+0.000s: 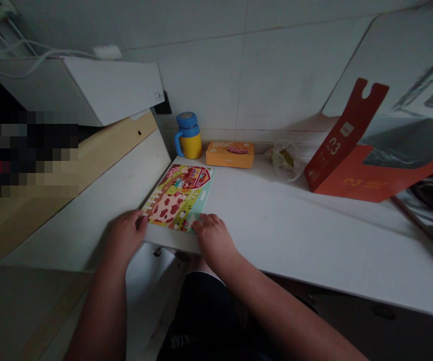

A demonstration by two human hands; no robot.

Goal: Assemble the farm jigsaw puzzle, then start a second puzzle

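Going left to right: far left there's a white boxy thing (126, 87) with a label on it and a white cable (47, 55) looped over the top, parked above a pale side panel (99, 210). Then the left hand (125, 233), right at the booklet's near left corner. Its fingers are curled in and touching there, but honestly I can't tell if they're pinching the corner or just resting against it.

The booklet (177, 198) is the main thing here: bright farm cover, lying flat and closed at the left end of the white countertop (295, 235), with a strip of bare top between it and the near edge. The blue-and-yellow mug (191, 144) stands just beyond its far edge. The right hand (214, 235) is on the near right corner, fingers bent, tips on the cover; can't tell if anything's tucked underneath.

My read: the step in hand is steadying or squaring up the booklet by its two near corners. Next move, I'd say, needs one hand to keep it put and the other to get a fingertip under a cover edge, if it's to be opened.

Further right: orange box (230, 159), clear plastic wrapping (287, 163), then a big red-orange carton (352, 173) with its flap up.
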